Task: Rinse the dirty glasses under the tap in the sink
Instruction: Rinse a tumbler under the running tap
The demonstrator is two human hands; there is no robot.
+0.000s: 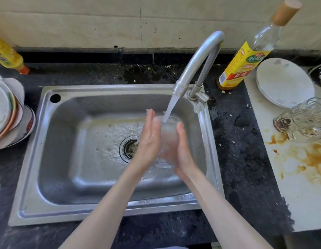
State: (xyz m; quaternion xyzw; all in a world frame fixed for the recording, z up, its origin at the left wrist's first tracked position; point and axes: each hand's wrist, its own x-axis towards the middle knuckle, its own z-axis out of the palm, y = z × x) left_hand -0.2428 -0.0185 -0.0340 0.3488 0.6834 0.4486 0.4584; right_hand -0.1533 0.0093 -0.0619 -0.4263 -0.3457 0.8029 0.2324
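A clear glass [167, 133] is upright over the steel sink [30, 177], held between my two hands. Water runs from the curved tap [197, 65] straight into its mouth. My left hand [149, 141] presses flat on the glass's left side with straight fingers pointing up. My right hand [184, 153] holds the right side, thumb up, and its fingers show blurred through the glass wall. Two more glasses [303, 121] lie on their sides on the white board [299, 194] to the right, with brown residue in them.
Brown stains spread over the white board, and a white plate [283, 83] lies at its far end. A yellow-labelled bottle [245, 58] stands behind the tap. Stacked plates and bowls [5, 112] and a yellow bottle [7, 53] sit left of the sink. The drain [129, 148] is wet.
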